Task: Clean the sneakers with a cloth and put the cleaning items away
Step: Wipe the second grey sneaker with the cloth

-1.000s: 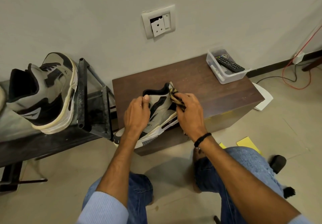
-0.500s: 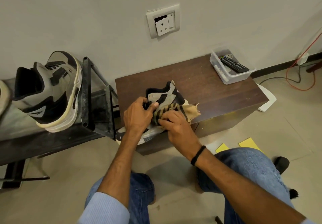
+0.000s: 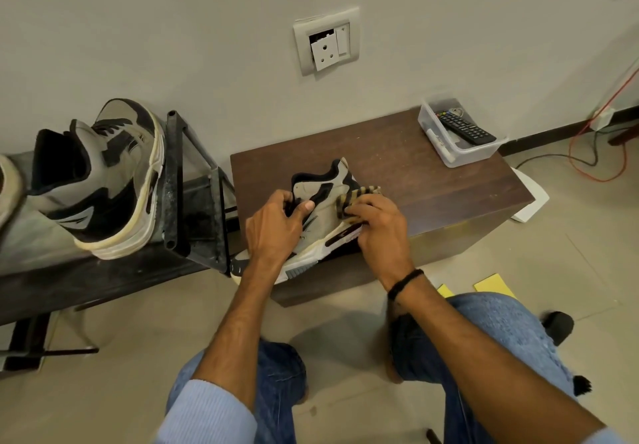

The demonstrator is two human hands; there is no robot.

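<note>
Spanning the top of the view, a pale wall (image 3: 173,28) meets a beige tiled floor (image 3: 121,357). A dark metal rack (image 3: 193,201) stands at the left against the wall, and just beside it sits a low brown tabletop (image 3: 432,180). The person's legs in blue jeans (image 3: 501,333) fill the bottom of the view, knees apart.

One grey-and-black sneaker (image 3: 103,180) stands on the rack, tipped so its cream sole faces right. The other sneaker (image 3: 321,215), the one being cleaned, is at the near left corner of the tabletop, heel collar pointing toward the wall and toe jutting past the edge.

A clear plastic container (image 3: 466,158) sits at the far right corner of the tabletop with a black remote (image 3: 465,129) lying inside. A wall socket (image 3: 326,42) is set in the wall above.

The left hand (image 3: 276,225) has its grip closed on the sneaker's collar, fingers curled in at the opening and thumb flat on the side panel. The right hand (image 3: 380,225) has its grip bunched around a striped tan cloth (image 3: 356,198), holding it against the sneaker's side near the heel. A black wristband (image 3: 404,282) circles the right wrist. Yellow paper pieces (image 3: 494,286) lie on the floor beside the right knee.
</note>
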